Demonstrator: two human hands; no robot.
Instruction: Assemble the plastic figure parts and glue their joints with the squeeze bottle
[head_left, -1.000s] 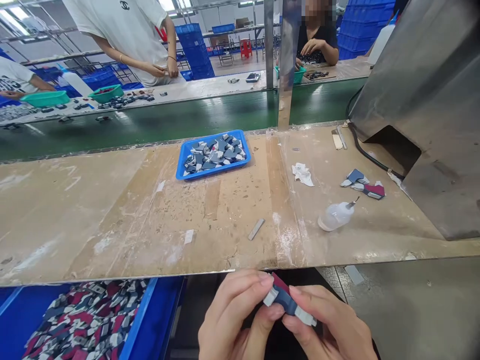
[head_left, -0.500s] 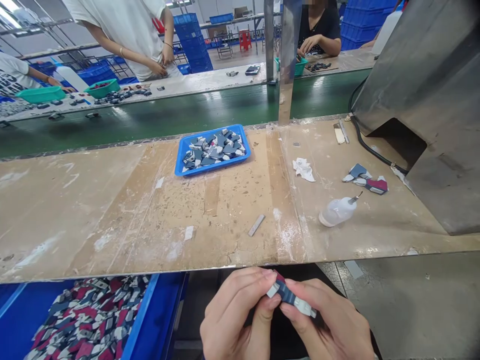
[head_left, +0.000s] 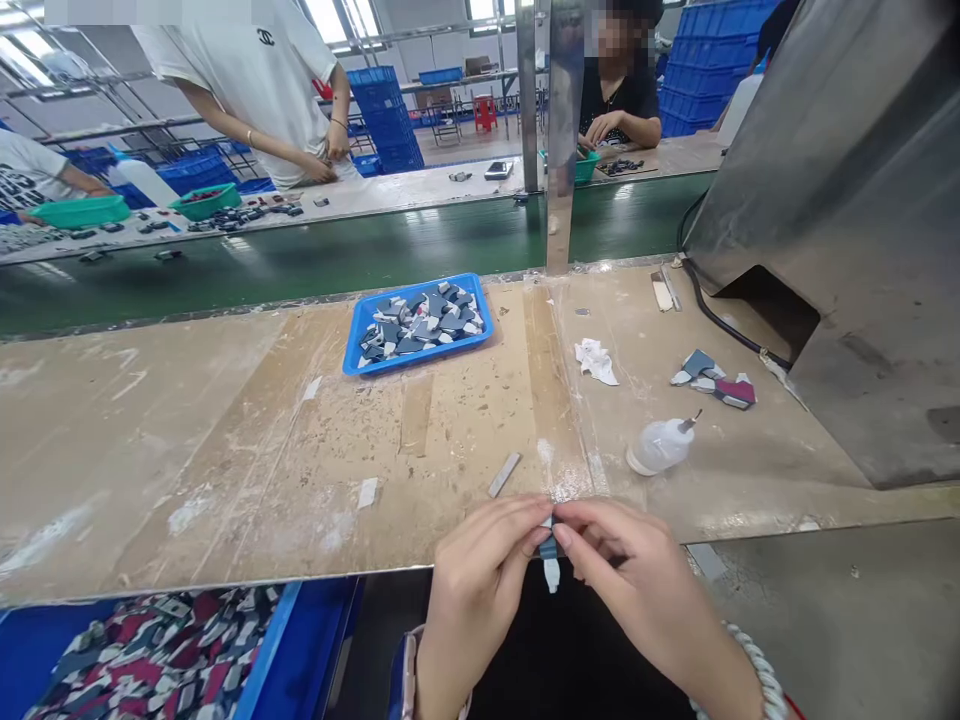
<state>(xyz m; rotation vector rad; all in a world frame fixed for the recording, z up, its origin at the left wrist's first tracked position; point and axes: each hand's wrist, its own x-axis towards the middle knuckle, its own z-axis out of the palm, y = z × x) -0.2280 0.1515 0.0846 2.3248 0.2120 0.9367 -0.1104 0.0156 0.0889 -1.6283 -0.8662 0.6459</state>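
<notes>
A small dark blue piece with pale grey ends (head_left: pixel 550 549) is pinched between my two hands at the table's front edge. My left hand (head_left: pixel 487 560) has its thumb and fingers closed on the upper part from the left. From the right, my right hand (head_left: pixel 626 560) grips the same end with thumb and forefinger. The pale lower end hangs below the fingers, pointing down; fingertips hide much of the upper end. Just beyond my hands lies a flat grey strip (head_left: pixel 504 474). A clear squeeze bottle (head_left: pixel 661 446) with a thin tip stands to their right.
A blue tray (head_left: pixel 420 353) of similar pieces sits near the green conveyor belt (head_left: pixel 300 268). To the right are crumpled tissue (head_left: pixel 596 361), several loose pieces (head_left: pixel 712 380) and a metal housing (head_left: pixel 847 250). A blue bin (head_left: pixel 262 655) of pieces is lower left. Co-workers are across the belt.
Both hands have moved up and away from me to the table edge. The piece has turned from slanting sideways to hanging nearly straight down. The camera view has shifted slightly.
</notes>
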